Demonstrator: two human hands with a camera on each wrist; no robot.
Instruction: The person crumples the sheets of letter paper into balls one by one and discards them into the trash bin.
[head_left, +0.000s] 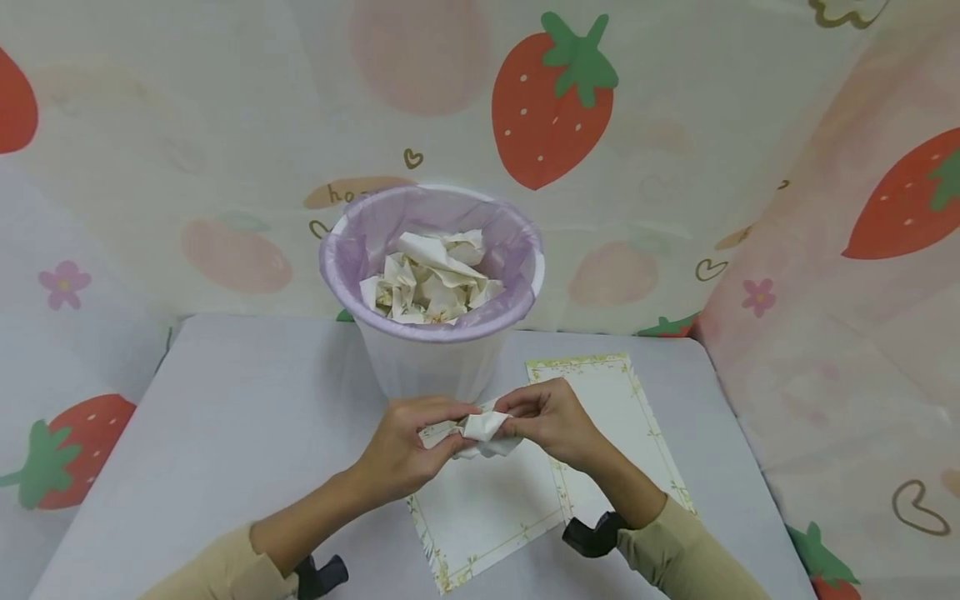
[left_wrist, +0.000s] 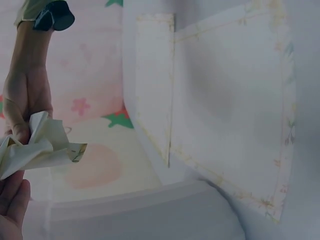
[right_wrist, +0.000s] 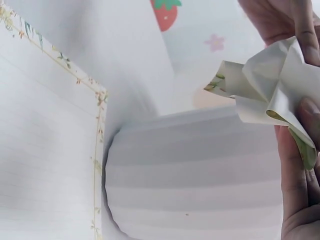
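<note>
Head view: left hand (head_left: 401,450) and right hand (head_left: 551,421) are pinching opposite sides of a crumpled sheet (head_left: 483,427), thumbs against fingers, above the middle of the table (head_left: 240,392). The white bin (head_left: 431,367) is standing just beyond them, toward the table's far edge; its purple liner (head_left: 375,233) is holding wadded paper (head_left: 431,279). Two bordered flat sheets (head_left: 498,492) are lying below and right of the hands, one reaching toward the table's right edge; overlap order unclear.

Left wrist view: the folds are standing up between both hands, a printed corner projecting.

Right wrist view: fingers are partly cropped, but both hands are gripping; a printed edge is curling out.

Judgement: crumpling appears to be the step in hand. The next move is calling for tucking the loose corners inward without losing either pinch.
</note>
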